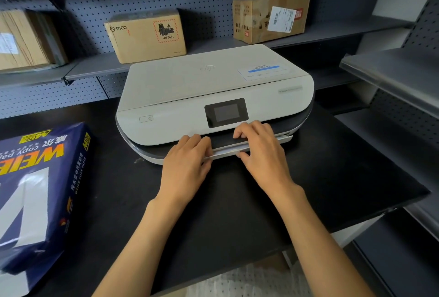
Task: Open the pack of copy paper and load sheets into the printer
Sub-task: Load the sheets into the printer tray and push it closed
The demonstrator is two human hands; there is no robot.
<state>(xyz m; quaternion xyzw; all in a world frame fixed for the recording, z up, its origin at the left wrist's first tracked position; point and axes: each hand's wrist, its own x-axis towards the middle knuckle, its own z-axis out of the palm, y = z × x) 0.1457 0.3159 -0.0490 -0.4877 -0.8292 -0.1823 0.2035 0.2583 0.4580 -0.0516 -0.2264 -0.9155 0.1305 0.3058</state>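
Both hands on the tray [251, 148] at the printer [213, 97] front: left hand [187, 161] and right hand [259, 147] pinch its lip, prob. closing it. Tray runs left-right. Pack [35, 192] lies well left, nearer my left.

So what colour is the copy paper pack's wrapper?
Dark blue with yellow lettering, the copy paper pack in the head view.

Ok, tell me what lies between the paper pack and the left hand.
Nothing: in the head view only bare black tabletop separates the paper pack from the left hand.
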